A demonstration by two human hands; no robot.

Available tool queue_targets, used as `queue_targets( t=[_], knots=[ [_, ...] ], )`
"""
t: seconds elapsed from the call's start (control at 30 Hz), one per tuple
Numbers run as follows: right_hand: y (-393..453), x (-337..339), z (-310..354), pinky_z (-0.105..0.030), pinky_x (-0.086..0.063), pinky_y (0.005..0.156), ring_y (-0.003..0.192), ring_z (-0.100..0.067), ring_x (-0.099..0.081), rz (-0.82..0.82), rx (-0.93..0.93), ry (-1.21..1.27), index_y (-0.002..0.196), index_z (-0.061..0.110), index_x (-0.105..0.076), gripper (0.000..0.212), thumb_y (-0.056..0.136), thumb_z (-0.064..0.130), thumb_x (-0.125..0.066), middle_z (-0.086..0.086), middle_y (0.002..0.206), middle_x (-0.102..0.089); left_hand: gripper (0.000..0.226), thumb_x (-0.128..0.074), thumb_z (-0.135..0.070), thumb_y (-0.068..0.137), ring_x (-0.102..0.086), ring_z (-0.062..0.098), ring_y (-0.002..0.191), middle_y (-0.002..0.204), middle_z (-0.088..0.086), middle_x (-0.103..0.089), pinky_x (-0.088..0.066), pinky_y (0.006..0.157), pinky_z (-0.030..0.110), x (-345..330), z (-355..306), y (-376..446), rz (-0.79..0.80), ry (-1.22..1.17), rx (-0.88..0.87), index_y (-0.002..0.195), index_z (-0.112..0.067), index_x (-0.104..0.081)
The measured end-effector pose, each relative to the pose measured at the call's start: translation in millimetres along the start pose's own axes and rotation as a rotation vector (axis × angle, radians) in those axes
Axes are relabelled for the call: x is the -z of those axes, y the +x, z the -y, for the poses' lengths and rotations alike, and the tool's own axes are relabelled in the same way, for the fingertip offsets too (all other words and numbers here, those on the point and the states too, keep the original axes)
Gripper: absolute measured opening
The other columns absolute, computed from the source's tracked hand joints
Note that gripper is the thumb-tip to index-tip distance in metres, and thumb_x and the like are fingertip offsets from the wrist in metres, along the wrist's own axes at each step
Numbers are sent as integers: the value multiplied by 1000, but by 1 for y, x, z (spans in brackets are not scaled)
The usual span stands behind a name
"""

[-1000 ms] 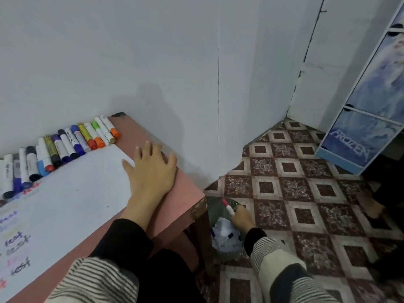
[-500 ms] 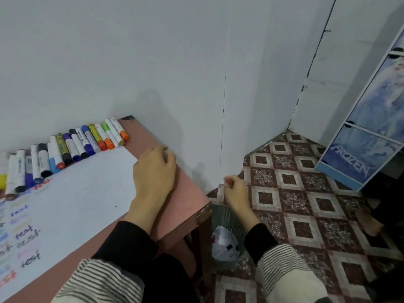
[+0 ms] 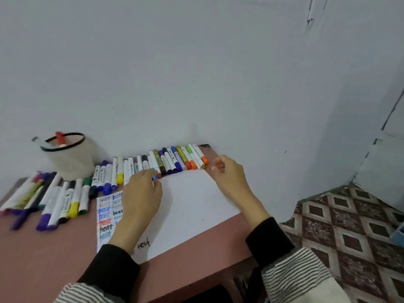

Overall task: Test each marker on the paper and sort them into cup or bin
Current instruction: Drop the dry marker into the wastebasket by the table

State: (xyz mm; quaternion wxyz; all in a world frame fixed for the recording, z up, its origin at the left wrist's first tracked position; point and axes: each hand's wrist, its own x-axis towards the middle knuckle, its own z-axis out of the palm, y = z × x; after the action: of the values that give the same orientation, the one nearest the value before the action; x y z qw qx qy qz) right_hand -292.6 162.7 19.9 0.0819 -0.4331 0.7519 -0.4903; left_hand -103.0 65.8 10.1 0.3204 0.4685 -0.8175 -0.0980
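Both hands had come back from the bin to the pink desk [image 3: 54,254]. My left hand [image 3: 142,193] pinched a blue-capped marker [image 3: 154,177] at twelve o'clock of the white paper [image 3: 192,204]; right hand [image 3: 227,171] hung loosely curled, empty. I judged uncapping cleanly mattered before testing, with the beige cup [image 3: 70,158] at ten o'clock.

I see a matt white paper sheet [image 3: 190,206] on the smooth reddish-brown bench [image 3: 43,254], beside glossy plastic markers [image 3: 175,159].
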Motion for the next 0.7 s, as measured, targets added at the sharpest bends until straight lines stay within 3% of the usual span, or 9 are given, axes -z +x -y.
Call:
queue_targets(
  t=[0.07, 0.23, 0.37, 0.5, 0.7],
  knots=[
    [5, -20, 2, -21, -45, 69, 88, -9, -58, 28, -15, -71, 104, 24, -59, 13, 97, 19, -49, 8, 101, -60, 26, -50, -14, 95, -55, 28, 108, 118, 11, -63, -46, 79, 38, 12, 30, 2, 1, 38, 17, 117, -9, -64],
    [22, -58, 11, -20, -37, 56, 76, -8, -51, 6, -56, -158, 105, 16, -57, 13, 99, 13, -46, -1, 101, -59, 25, -53, -12, 95, -54, 28, 114, 120, 10, -63, -44, 93, 41, 25, 85, 10, -14, 90, -74, 117, -6, -63],
    [45, -76, 19, -19, -36, 56, 78, -8, -50, -98, -47, -160, 113, 13, -57, 17, 100, 14, -47, 3, 99, -52, 37, -45, -25, 100, -34, 25, 139, 143, 5, -49, -27, 115, 41, 19, 104, 24, 56, 162, -87, 133, -12, -54],
    [70, -88, 13, -33, -45, 76, 99, -21, -46, -202, -99, -331, 122, 4, -51, 26, 99, 15, -45, -11, 114, -50, 42, -39, -33, 102, -24, 20, 145, 150, 0, -41, -18, 118, 39, 15, 112, 34, 62, 171, -53, 139, -18, -48],
    [86, -107, 5, -41, -36, 103, 122, -33, -41, -144, -300, -559, 135, 1, -39, 46, 99, 28, -45, -19, 135, -45, 40, -35, -33, 102, -25, 17, 144, 149, -3, -40, -18, 117, 38, 11, 112, 33, 74, 208, -44, 139, -20, -45]
  ],
)
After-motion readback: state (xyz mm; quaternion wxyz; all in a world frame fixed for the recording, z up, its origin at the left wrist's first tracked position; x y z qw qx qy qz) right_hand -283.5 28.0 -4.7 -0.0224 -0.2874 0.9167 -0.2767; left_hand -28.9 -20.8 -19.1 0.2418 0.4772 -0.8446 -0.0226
